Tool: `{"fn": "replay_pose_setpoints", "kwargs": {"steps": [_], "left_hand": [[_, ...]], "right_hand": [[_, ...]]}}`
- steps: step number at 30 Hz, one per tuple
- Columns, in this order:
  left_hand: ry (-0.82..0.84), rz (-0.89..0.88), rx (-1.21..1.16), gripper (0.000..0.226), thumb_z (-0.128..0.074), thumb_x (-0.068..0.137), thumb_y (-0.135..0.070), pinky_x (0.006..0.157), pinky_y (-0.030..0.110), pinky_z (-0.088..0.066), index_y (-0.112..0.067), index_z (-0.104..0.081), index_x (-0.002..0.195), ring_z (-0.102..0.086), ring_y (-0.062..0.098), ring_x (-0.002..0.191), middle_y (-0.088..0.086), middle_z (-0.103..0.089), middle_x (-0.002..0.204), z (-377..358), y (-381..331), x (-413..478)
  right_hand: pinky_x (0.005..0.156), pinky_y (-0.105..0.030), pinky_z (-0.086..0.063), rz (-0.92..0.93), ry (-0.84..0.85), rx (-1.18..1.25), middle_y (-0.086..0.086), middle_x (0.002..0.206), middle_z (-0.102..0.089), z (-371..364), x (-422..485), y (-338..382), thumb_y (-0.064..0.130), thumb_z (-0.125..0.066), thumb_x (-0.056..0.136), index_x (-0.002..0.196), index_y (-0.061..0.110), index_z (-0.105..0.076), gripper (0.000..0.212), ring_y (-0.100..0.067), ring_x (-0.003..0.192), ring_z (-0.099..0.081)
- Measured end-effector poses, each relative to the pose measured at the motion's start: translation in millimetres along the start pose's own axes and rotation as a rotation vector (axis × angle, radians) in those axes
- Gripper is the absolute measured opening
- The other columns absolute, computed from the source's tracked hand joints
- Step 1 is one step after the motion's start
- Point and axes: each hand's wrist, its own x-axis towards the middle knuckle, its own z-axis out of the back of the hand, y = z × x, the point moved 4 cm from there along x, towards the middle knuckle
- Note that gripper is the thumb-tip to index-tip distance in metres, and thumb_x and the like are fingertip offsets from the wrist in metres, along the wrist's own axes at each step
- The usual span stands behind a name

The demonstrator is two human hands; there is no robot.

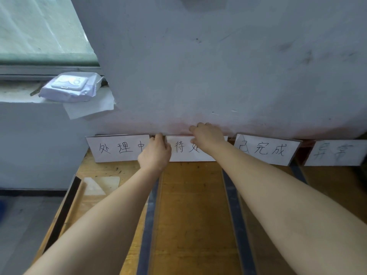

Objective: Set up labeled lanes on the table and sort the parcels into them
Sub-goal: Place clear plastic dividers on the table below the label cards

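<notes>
Several white handwritten label signs in clear stands lean against the wall at the far edge of the wooden table (190, 215). Both hands are on the second sign (184, 150). My left hand (155, 153) grips its left edge, with the thumb over the top corner. My right hand (207, 135) holds its top edge, fingers curled over the top and hiding the right part of its writing. The first sign (117, 148) stands to the left, a third sign (268, 149) to the right, and a fourth sign (335, 153) at the far right. Dark tape strips (148, 225) divide the table into lanes.
A second dark tape strip (237, 225) runs down the table on the right of the middle lane. On the window sill at the upper left lies a white wrapped parcel (69, 88) on a loose paper sheet (91, 108). The grey wall rises straight behind the signs.
</notes>
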Motion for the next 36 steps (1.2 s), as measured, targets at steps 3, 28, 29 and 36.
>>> {"fn": "replay_pose_setpoints", "kwargs": {"steps": [3, 28, 29, 36], "left_hand": [[-0.027, -0.064, 0.014, 0.035, -0.039, 0.096, -0.024, 0.071, 0.038, -0.040, -0.017, -0.043, 0.130, -0.049, 0.032, 0.112, 0.009, -0.048, 0.127, 11.7, -8.5, -12.1], [0.212, -0.296, -0.004, 0.034, -0.042, 0.100, -0.034, 0.081, 0.034, -0.048, -0.015, -0.050, 0.127, -0.058, 0.023, 0.105, 0.006, -0.057, 0.122, -65.6, -159.5, -97.7], [0.211, -0.273, -0.007, 0.035, -0.042, 0.100, -0.035, 0.083, 0.036, -0.048, -0.015, -0.050, 0.128, -0.058, 0.023, 0.105, 0.006, -0.057, 0.122, -70.5, -163.5, -96.5], [0.215, -0.168, -0.033, 0.045, -0.042, 0.097, -0.045, 0.085, 0.040, -0.052, -0.016, -0.048, 0.130, -0.060, 0.022, 0.099, 0.004, -0.060, 0.114, -93.1, -174.4, -84.9]], "right_hand": [[0.075, -0.035, -0.036, 0.003, -0.011, -0.011, -0.012, 0.123, -0.054, 12.3, -24.6, -3.6, 0.028, -0.046, 0.101, 0.132, 0.013, -0.048, 0.034, -0.033, 0.115, -0.050], [0.079, -0.035, -0.045, -0.151, -0.024, -0.034, -0.013, 0.123, -0.056, 6.8, -137.5, -156.3, 0.006, -0.050, 0.096, 0.130, 0.013, -0.052, 0.035, -0.032, 0.110, -0.055], [0.081, -0.036, -0.046, -0.142, -0.017, -0.025, -0.013, 0.124, -0.055, 2.2, -133.4, -162.2, 0.006, -0.050, 0.095, 0.130, 0.013, -0.051, 0.036, -0.033, 0.112, -0.054], [0.094, -0.042, -0.043, -0.093, -0.019, -0.046, -0.013, 0.130, -0.050, -18.7, -104.0, -179.5, 0.006, -0.054, 0.094, 0.135, 0.010, -0.047, 0.042, -0.033, 0.121, -0.047]]}}
